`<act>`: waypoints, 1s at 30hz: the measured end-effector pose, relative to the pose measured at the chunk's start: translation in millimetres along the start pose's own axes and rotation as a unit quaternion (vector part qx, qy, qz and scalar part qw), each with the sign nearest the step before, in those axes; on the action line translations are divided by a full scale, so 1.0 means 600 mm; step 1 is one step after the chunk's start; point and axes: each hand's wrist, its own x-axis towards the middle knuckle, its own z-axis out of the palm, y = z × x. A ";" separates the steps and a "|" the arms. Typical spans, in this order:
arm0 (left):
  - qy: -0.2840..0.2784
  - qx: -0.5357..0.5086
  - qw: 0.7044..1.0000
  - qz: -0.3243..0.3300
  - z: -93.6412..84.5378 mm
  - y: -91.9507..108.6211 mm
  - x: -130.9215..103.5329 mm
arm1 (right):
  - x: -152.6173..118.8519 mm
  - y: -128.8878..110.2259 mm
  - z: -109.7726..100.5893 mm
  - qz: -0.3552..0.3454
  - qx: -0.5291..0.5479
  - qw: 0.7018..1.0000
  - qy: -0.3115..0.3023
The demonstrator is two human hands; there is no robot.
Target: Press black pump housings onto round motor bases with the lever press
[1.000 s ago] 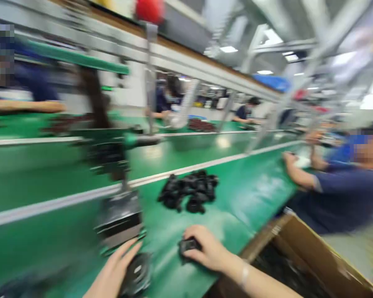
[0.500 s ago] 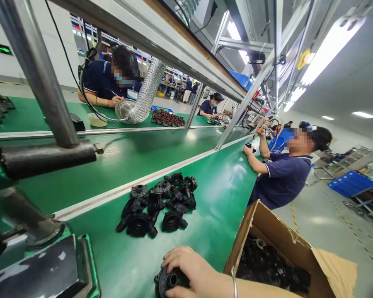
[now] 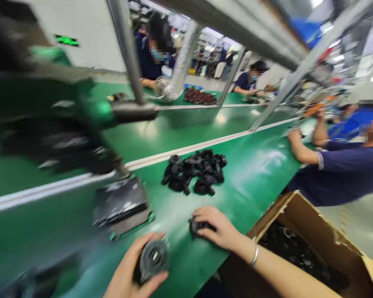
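My left hand (image 3: 136, 269) is closed around a round dark housing (image 3: 154, 257) with a ringed face and a small light centre, held up near the bench's front. Farther right, my right hand (image 3: 217, 227) grips a black pump housing (image 3: 196, 227) low at the green bench top (image 3: 186, 211); its fingers cover part of it. Beyond that hand lies a cluster of several similar black pump housings (image 3: 202, 186) with short side spouts.
A metal press-like machine (image 3: 124, 198) stands at left. An open cardboard box (image 3: 298, 207) holding black parts is at right. One co-worker (image 3: 345, 165) works at the far right; two more sit across the bench. Metal posts and a rail cross overhead.
The view has swung left, bringing more of the machine into sight. My left hand has come into view with a round housing. My right hand still has its black housing.
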 end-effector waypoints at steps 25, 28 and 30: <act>-0.037 -0.140 0.990 -0.004 -0.014 0.005 -0.018 | 0.116 -0.179 0.024 -0.085 0.012 0.994 -0.068; -0.036 -0.135 0.990 -0.009 -0.015 0.006 -0.016 | 0.112 -0.181 0.028 -0.105 -0.015 0.992 -0.067; -0.034 -0.129 0.991 -0.013 -0.016 0.007 -0.016 | 0.111 -0.181 0.031 -0.118 -0.031 0.991 -0.062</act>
